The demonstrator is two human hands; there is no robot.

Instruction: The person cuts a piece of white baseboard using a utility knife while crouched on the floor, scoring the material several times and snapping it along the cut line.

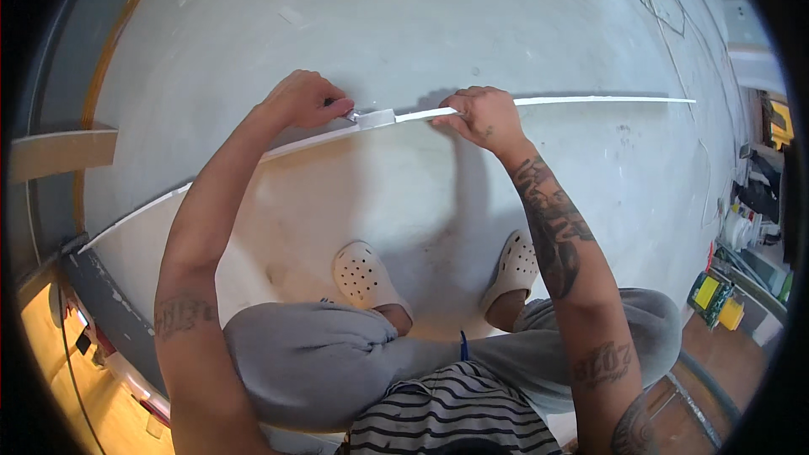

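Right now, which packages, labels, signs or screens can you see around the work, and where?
Box: lower right on the floor, small, dark green with a yellow panel.
Yellow pack: right beside that box, small and blocky.
White containers: right edge, rounded, too small to tell more.
No signs or screens show.

Premises: a workshop or building site under fit-out. Evidence: a large pale board [337, 227] on the floor beneath the hands, bare dusty grey concrete floor [438, 25] beyond them, loose white cable [674, 42] far right of the right hand [482, 115], yellow tool cases [715, 299] and clutter at right edge, timber offcut [61, 154] left of the left hand [302, 99].
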